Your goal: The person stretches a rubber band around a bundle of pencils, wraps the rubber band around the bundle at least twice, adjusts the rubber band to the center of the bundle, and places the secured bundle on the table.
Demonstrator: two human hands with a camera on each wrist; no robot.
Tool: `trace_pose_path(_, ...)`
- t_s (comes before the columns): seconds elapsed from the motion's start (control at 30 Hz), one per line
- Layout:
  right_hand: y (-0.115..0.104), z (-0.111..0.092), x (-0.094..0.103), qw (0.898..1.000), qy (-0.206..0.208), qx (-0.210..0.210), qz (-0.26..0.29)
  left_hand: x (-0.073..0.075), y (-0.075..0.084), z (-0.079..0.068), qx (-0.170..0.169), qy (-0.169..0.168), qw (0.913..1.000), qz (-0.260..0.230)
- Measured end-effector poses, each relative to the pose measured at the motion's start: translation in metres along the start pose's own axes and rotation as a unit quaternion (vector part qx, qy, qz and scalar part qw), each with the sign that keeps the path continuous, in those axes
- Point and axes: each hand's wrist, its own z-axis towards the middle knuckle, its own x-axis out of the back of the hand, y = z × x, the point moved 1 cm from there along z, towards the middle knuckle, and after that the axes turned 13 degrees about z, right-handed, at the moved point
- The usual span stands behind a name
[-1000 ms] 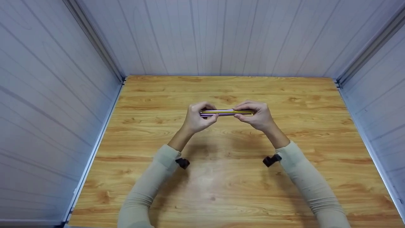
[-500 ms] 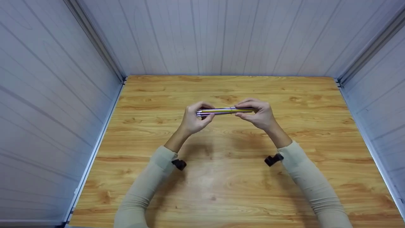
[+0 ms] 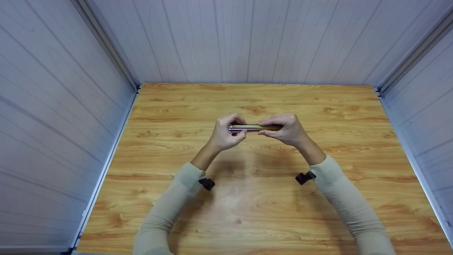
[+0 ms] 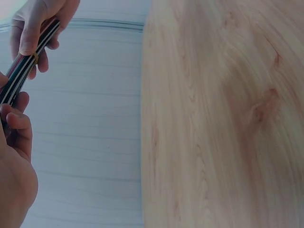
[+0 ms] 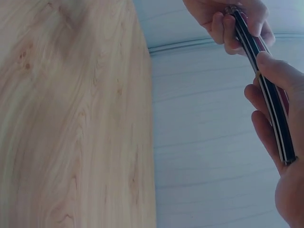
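Note:
A slim bundle of striped pencils is held level above the table, spanning both hands. My left hand pinches its left end between thumb and fingers, where the pale pencil ends show. My right hand grips the other end, thumb on the near side and fingers on the far side. A thin yellowish rubber band circles the bundle by the right hand's fingertips in the left wrist view. Dark, white and red sides of the pencils appear in the right wrist view. How many pencils there are, I cannot tell.
Below the hands lies a wood-grain tabletop. Pale panel walls stand at the back, the left and the right. A small black wrist camera sticks out from the left sleeve, another from the right.
The left hand shifts slightly left, then back right, closer to the right hand. The band, visible between the hands half a second ago, is now largely covered by the right fingers in the head view.

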Motion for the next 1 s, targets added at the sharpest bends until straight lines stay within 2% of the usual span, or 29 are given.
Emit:
trace_pose_path(0.27,-0.003,-0.001,0.009,0.999,-0.011,-0.015,-0.029,0.003,-0.003,-0.005,0.031,0.027,0.9990,-0.016)
trace_pose_path(0.47,-0.010,0.003,0.011,0.997,-0.020,-0.009,-0.071,-0.003,0.000,-0.001,0.038,0.031,0.9987,-0.013)
trace_pose_path(0.63,-0.013,0.006,0.010,0.992,-0.035,0.016,-0.117,-0.009,0.001,0.001,0.032,0.040,0.9986,-0.011)
trace_pose_path(0.77,-0.010,0.004,0.008,0.987,-0.042,0.037,-0.148,-0.015,0.002,0.003,0.019,0.027,0.9993,-0.015)
trace_pose_path(0.87,-0.008,0.002,0.007,0.985,-0.045,0.048,-0.162,-0.018,0.002,0.003,0.010,0.016,0.9996,-0.019)
trace_pose_path(1.0,-0.009,0.000,0.010,0.985,-0.044,0.047,-0.162,-0.018,-0.001,0.003,0.009,0.020,0.9996,-0.020)
